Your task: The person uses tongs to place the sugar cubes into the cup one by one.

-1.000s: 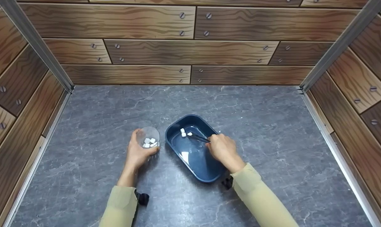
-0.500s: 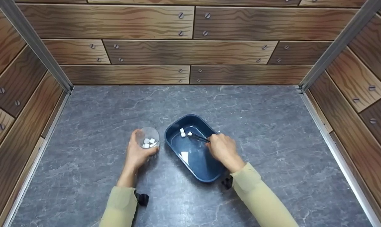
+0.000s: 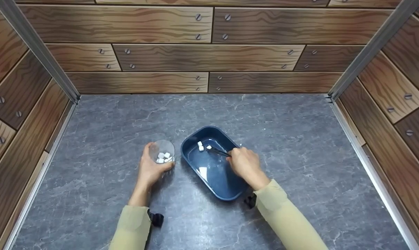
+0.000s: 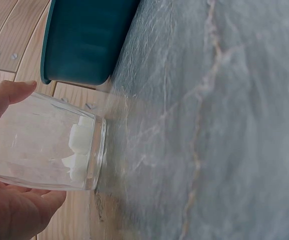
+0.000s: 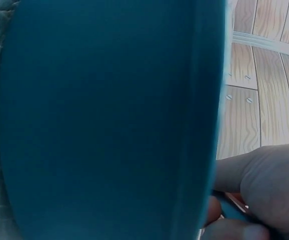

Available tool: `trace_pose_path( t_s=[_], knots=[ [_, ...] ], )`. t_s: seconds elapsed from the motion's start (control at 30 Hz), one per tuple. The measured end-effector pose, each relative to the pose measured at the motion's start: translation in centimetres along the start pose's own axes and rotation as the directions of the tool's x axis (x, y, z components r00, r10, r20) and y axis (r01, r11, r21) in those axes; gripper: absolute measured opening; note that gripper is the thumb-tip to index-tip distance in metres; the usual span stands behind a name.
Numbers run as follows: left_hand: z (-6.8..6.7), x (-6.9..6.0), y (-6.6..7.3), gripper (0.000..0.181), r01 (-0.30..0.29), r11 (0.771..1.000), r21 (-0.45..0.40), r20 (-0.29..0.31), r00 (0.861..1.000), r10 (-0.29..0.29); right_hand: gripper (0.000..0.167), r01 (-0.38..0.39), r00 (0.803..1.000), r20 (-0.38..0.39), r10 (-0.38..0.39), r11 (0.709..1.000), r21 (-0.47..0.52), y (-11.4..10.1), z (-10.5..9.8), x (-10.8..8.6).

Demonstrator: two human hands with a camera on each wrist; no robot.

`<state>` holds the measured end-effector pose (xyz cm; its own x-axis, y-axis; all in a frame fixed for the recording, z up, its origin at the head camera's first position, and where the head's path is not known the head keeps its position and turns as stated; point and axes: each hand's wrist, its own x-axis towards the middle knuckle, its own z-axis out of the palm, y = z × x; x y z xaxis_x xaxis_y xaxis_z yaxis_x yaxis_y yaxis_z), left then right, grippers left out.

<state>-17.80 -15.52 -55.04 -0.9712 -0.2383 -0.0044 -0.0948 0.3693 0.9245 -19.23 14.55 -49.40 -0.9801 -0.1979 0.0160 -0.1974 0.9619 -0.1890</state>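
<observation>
On the left of the head view my left hand (image 3: pixel 152 171) grips a clear drinking glass (image 3: pixel 163 147). Several white cubes (image 4: pixel 80 138) lie at the glass's bottom, and the glass stands upright on the surface. To its right is a dark blue rectangular tub (image 3: pixel 216 182). My right hand (image 3: pixel 245 165) reaches over the tub's right rim and holds slim dark tongs (image 3: pixel 220 152). The tips are at a single white cube (image 3: pixel 209 147) inside the tub; whether they pinch it is too small to tell. Two more cubes (image 3: pixel 200 148) touch each other just left of it.
Grey marbled tabletop (image 3: pixel 126 121) surrounds the tub and glass. Wood-patterned panels (image 3: pixel 209 57) stand at the back and both sides, with metal corner posts (image 3: pixel 372 50). In the right wrist view the tub's outer wall (image 5: pixel 104 120) covers most of the picture.
The head view has drifted very slightly. Both hands, the glass, the tub and the tongs otherwise keep nearly the same places.
</observation>
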Motion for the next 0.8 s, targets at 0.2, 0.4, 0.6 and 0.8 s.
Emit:
trace_pose_path(
  t_s=[0.2,0.4,0.6,0.8],
  knots=[
    [0.1,0.0,0.0,0.098,-0.002,1.000,-0.009,-0.007,1.000,0.002,0.014,0.007,1.000,-0.011,-0.007,1.000,0.007,0.0,-0.1,-0.1],
    [0.0,0.0,0.1,0.099,-0.007,1.000,-0.008,-0.011,1.000,0.007,0.013,0.018,0.999,-0.033,-0.017,1.000,0.009,0.1,-0.4,-0.3],
    [0.0,0.0,0.1,0.101,0.004,1.000,-0.005,-0.002,1.000,-0.004,0.013,0.014,1.000,-0.011,-0.013,0.999,0.037,0.0,-1.0,-0.4],
    [0.0,-0.1,0.1,0.101,0.001,1.000,0.001,0.006,1.000,-0.001,0.013,0.011,1.000,-0.018,-0.010,0.998,0.063,0.2,-1.7,-0.5]
  ],
)
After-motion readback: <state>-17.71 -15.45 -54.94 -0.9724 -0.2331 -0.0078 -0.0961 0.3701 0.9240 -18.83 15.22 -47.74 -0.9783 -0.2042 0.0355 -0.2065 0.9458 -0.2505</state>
